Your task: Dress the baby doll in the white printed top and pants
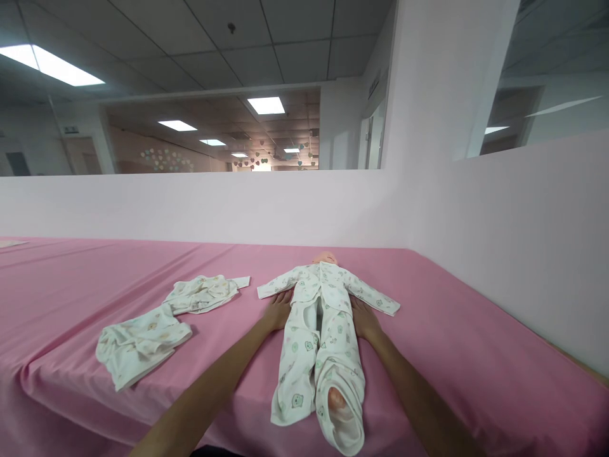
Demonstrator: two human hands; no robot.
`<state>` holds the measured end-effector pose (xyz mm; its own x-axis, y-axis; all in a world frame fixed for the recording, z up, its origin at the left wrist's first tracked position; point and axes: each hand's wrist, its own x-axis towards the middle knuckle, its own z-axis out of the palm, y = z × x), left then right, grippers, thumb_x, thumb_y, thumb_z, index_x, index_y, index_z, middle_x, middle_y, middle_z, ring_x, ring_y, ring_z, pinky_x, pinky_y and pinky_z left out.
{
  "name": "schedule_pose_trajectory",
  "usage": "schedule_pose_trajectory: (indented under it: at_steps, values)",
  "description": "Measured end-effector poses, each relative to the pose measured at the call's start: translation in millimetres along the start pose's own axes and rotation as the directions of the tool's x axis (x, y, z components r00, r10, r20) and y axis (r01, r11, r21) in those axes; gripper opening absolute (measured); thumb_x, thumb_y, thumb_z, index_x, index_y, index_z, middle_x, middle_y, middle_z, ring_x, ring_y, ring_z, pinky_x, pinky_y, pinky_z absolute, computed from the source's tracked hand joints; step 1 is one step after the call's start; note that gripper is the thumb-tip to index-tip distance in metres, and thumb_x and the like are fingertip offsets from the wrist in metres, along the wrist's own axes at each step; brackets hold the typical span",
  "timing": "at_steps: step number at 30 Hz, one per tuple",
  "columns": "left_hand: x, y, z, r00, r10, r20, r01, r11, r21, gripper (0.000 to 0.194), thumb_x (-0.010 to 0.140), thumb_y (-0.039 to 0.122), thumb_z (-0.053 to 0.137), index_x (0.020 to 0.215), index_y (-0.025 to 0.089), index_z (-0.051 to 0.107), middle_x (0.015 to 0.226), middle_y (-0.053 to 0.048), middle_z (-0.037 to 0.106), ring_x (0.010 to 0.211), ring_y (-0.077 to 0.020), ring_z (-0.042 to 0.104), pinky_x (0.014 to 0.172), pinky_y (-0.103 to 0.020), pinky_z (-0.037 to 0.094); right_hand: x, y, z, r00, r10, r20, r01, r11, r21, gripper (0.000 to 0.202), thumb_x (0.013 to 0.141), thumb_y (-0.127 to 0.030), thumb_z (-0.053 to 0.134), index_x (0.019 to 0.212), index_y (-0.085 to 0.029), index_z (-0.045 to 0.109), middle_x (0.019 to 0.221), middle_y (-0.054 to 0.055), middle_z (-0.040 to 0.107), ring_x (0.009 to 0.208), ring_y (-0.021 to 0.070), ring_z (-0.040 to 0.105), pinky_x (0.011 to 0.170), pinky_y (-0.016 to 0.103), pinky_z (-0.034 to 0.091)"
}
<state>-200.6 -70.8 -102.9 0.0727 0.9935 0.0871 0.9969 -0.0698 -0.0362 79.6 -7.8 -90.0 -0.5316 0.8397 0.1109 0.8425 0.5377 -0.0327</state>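
Note:
A baby doll (326, 256) lies on its back on the pink sheet, its head away from me. It wears a white printed baby top (307, 279) with both sleeves spread outward and matching pants (297, 368). Inside the wide right pant leg opening the doll's foot (336, 398) shows; the left leg end looks flat. My left hand (278, 312) lies at the left side of the doll's waist, fingers stretched out against the clothes. Against the opposite side rests my right hand (364, 319), also with extended fingers, partly covered by the top's edge.
Left of the doll lie another crumpled white baby top (202, 293) and a second pair of white pants (143, 341). The pink sheet (457, 355) covers the table. A white wall (204, 206) with windows stands behind, and another wall (537, 235) closes the right side.

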Motion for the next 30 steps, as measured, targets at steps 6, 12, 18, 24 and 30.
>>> schedule_pose_trajectory:
  at_steps: [6, 12, 18, 24, 30]
  values:
    - [0.6, 0.2, -0.3, 1.0, 0.0, 0.007, 0.0, 1.0, -0.021, 0.072, 0.095, 0.054, 0.042, 0.156, 0.018, 0.032, 0.165, -0.011, 0.015, 0.15, -0.0356, 0.013, 0.12, -0.047, 0.016, 1.1, 0.0, -0.9, 1.0, 0.006, 0.016, -0.006, 1.0, 0.009, 0.073, 0.094, -0.041, 0.042, 0.158, -0.014, 0.019, 0.164, 0.01, 0.019, 0.15, 0.0261, 0.018, 0.12, 0.039, 0.017]
    - [-0.2, 0.7, -0.9, 1.0, 0.005, 0.004, -0.005, 1.0, -0.021, 0.072, 0.095, 0.055, 0.041, 0.157, 0.019, 0.029, 0.165, -0.01, 0.013, 0.15, -0.0351, 0.013, 0.12, -0.047, 0.016, 0.8, 0.2, -0.4, 1.0, 0.0, 0.01, 0.0, 1.0, 0.005, 0.073, 0.094, -0.041, 0.042, 0.158, -0.014, 0.019, 0.164, 0.009, 0.018, 0.151, 0.0267, 0.017, 0.12, 0.039, 0.017]
    - [-2.1, 1.8, -4.7, 1.0, 0.007, 0.019, -0.007, 1.0, -0.012, 0.073, 0.095, 0.056, 0.04, 0.157, 0.02, 0.029, 0.165, -0.01, 0.013, 0.15, -0.0355, 0.013, 0.12, -0.047, 0.017, 2.1, 1.1, 1.6, 1.0, 0.004, 0.011, -0.004, 1.0, 0.021, 0.074, 0.094, -0.041, 0.042, 0.158, -0.013, 0.018, 0.164, 0.009, 0.016, 0.151, 0.0277, 0.016, 0.12, 0.04, 0.017]
    - [-1.2, 1.4, -3.3, 1.0, 0.001, 0.009, -0.001, 1.0, 0.001, 0.072, 0.095, 0.056, 0.04, 0.157, 0.02, 0.029, 0.165, -0.009, 0.015, 0.15, -0.0344, 0.014, 0.12, -0.046, 0.018, 2.5, 1.7, 2.8, 1.0, -0.002, -0.006, 0.002, 1.0, 0.018, 0.073, 0.093, -0.039, 0.043, 0.158, -0.012, 0.02, 0.164, 0.011, 0.019, 0.151, 0.0284, 0.017, 0.12, 0.041, 0.017]
    - [-0.5, 1.4, -1.0, 1.0, -0.003, 0.002, 0.003, 1.0, -0.005, 0.071, 0.096, 0.054, 0.039, 0.157, 0.019, 0.03, 0.165, -0.01, 0.015, 0.15, -0.0345, 0.014, 0.12, -0.047, 0.018, 1.7, 0.5, 0.8, 1.0, -0.004, -0.001, 0.004, 1.0, 0.012, 0.073, 0.093, -0.038, 0.044, 0.157, -0.011, 0.021, 0.163, 0.012, 0.02, 0.15, 0.0281, 0.018, 0.12, 0.04, 0.018]
